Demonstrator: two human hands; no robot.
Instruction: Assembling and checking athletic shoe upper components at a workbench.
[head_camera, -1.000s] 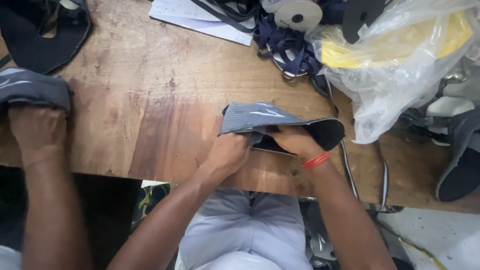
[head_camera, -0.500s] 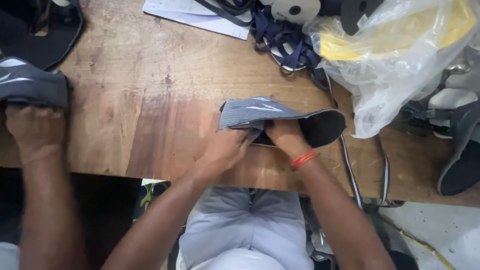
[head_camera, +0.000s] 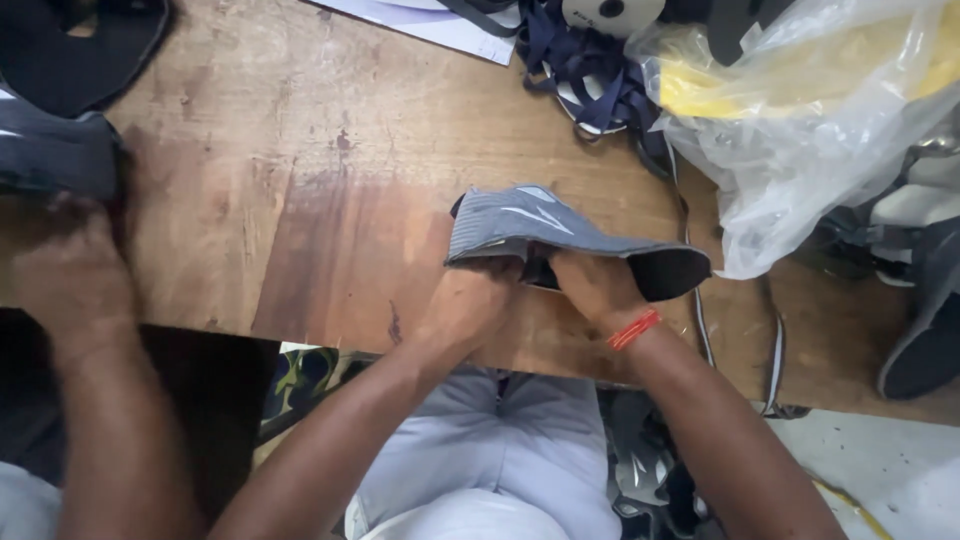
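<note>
Fingers (head_camera: 497, 268) of left hand (head_camera: 465, 305) and right hand (head_camera: 597, 285): curled under near edge of grey shoe upper (head_camera: 540, 222), both pinching it. Upper: on tabletop (head_camera: 300, 190) at near edge, directly far side of both hands; long axis left-right, dark lined end (head_camera: 672, 272) to right. Right hand, red wristband (head_camera: 634, 329), nearer dark end; left hand nearer grey end. Co-worker's hand (head_camera: 65, 275), far left, on another grey piece (head_camera: 55, 150); grip unclear. Clear plastic bag (head_camera: 800, 150), far right.

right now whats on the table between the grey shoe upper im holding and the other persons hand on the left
In the head view, only bare wooden table lies between the grey shoe upper and the other person's hand.
</note>
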